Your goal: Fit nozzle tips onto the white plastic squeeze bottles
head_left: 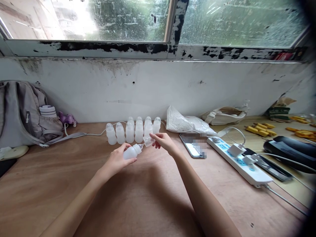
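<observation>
My left hand [118,160] is closed around a small white plastic bottle [131,152] that lies tilted, its nozzle pointing right. My right hand [163,141] pinches a clear cap [148,141] just off the bottle's tip. Both hands hover over the wooden table [74,184]. Behind them several matching white bottles [134,131] with clear caps stand upright in a cluster near the wall.
A grey backpack [19,113] with a cup sits at the left. A phone [192,145] lies right of my hands, then a white power strip [237,159] with plugs and cables. A white plastic bag [185,123], a pouch [224,115] and yellow parts [261,129] lie further right.
</observation>
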{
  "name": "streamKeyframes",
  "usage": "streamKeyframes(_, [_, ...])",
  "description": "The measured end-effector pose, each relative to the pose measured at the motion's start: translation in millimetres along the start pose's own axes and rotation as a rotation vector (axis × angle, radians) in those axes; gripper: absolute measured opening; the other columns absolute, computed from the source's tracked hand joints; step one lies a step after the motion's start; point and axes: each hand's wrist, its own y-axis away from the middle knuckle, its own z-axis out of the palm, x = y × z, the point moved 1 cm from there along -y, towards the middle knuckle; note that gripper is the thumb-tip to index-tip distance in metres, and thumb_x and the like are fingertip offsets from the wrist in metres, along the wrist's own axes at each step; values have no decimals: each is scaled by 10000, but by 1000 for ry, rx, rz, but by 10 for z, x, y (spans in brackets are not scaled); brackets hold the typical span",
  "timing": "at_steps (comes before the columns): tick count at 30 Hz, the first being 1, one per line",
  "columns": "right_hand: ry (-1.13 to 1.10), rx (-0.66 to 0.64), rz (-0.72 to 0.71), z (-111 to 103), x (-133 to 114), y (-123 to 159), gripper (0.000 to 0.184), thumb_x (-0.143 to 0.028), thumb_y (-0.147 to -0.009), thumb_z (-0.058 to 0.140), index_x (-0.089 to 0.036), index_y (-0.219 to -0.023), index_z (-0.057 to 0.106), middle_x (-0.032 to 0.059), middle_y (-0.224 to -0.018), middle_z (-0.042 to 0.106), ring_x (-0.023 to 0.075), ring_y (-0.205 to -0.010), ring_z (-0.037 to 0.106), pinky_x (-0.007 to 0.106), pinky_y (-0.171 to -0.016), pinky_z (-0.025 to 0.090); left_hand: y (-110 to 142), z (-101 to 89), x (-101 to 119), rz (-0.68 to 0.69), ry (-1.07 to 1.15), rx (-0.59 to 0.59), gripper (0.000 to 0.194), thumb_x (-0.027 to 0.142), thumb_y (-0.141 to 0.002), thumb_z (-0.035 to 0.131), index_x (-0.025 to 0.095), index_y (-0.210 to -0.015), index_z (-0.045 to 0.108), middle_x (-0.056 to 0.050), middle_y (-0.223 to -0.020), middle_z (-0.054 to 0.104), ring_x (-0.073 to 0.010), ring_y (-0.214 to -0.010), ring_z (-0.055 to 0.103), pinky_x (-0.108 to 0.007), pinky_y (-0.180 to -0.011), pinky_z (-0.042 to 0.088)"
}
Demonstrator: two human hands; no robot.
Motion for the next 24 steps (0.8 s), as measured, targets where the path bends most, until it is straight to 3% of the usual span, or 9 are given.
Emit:
streamKeyframes(5, [49, -13, -39, 102, 3, 10, 455, -581, -702, 531, -152, -553, 554, 20, -456, 551, 99, -395, 465, 216, -382, 335, 11, -19, -3, 49, 13, 7, 410, 439, -621, 626, 276, -982, 522, 8, -941, 623, -203, -777, 592, -264, -638, 433])
streamKeyframes(15, [62, -94, -138, 242, -146, 92, 403, -525, -742, 519, -144, -624, 580, 9, -495, 546, 90, -419, 468, 200, -393, 349, 21, -121, 9, 80, -12, 53, 432, 447, -608, 630, 278, -996, 543, 14, -918, 634, -201, -814, 592, -258, -662, 437])
streamKeyframes(24, [18, -188, -143, 263, -126, 90, 390, -512, -751, 521, -136, -688, 603, 15, -547, 563, 86, -452, 485, 193, -420, 371, 17, -214, 13, 107, 69, -52, 434, 480, -613, 621, 257, -981, 559, 5, -887, 640, -199, -766, 606, -270, -651, 465])
